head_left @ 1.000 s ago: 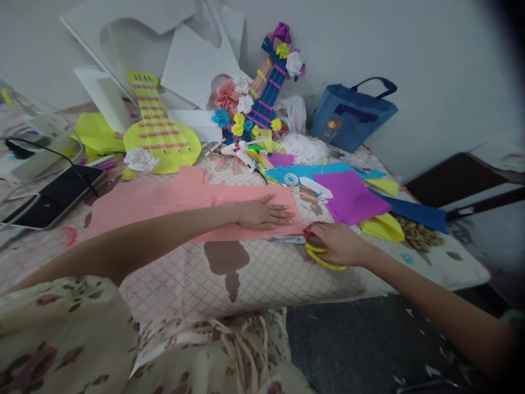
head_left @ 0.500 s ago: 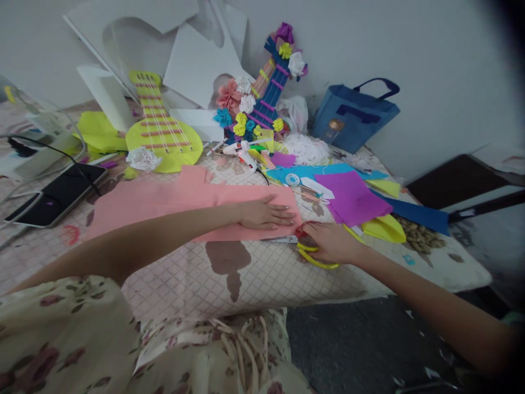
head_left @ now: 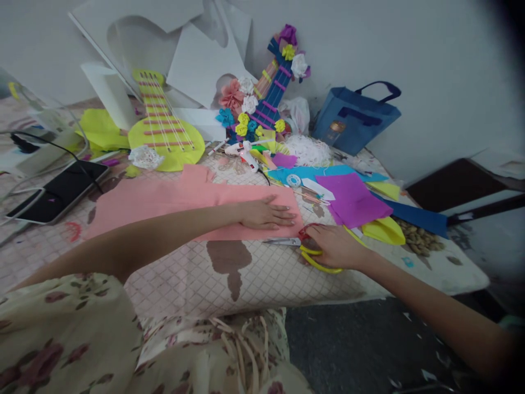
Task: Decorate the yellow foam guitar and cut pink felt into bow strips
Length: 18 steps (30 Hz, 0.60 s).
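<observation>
1. Head view, left hand (head_left: 266, 214): it lies palm down on the right end of the pink sheet (head_left: 164, 200), fingers stretched out flat and close together, holding nothing, only pressing the sheet onto the quilted table cover (head_left: 254, 279)
2. Head view, right hand (head_left: 337, 247): its fingers are curled around the yellow handles of the scissors (head_left: 314, 257), gripping them; the hand rests on the cover just right of the sheet's near corner
3. The scissors lie low on the cover, their blades pointing left along the near edge of the pink sheet, right beside it; whether the blades touch the sheet I cannot tell
4. Right of the left hand sit a purple sheet (head_left: 350, 200) and a folded yellow paper (head_left: 383, 230), with a small heap of nuts (head_left: 422, 241) beyond
5. Farther back stand a yellow paper guitar (head_left: 166, 131), a blue guitar with paper flowers (head_left: 266, 96), a glue gun (head_left: 244, 150) and a blue bag (head_left: 355, 117) against the wall
6. A dark tablet (head_left: 57, 191) lies at the far left, well apart from both hands
</observation>
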Tool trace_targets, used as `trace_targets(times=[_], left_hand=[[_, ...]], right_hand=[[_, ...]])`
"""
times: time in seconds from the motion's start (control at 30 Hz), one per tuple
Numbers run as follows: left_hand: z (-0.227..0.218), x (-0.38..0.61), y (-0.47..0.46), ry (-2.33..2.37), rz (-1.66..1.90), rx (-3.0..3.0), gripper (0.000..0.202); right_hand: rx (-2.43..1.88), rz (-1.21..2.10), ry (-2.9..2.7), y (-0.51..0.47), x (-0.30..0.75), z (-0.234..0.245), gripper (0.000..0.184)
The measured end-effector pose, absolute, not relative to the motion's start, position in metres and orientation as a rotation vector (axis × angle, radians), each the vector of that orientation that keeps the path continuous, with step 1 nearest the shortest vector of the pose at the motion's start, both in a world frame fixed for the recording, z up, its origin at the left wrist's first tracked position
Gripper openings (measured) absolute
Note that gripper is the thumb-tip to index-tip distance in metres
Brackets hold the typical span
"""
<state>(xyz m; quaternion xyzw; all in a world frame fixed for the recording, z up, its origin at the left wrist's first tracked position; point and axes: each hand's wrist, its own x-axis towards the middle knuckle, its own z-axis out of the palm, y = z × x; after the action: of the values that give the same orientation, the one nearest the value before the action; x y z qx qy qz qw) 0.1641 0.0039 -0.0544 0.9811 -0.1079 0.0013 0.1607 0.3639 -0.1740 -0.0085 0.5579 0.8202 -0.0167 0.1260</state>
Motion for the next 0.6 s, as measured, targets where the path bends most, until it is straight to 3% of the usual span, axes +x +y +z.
trace_targets(times=[0.6], left_hand=[[-0.058, 0.164, 0.004, -0.329, 0.086, 2.807, 0.052]], right_hand=[[1.595, -0.104, 2.347, -0.163, 0.344, -0.010, 0.033]])
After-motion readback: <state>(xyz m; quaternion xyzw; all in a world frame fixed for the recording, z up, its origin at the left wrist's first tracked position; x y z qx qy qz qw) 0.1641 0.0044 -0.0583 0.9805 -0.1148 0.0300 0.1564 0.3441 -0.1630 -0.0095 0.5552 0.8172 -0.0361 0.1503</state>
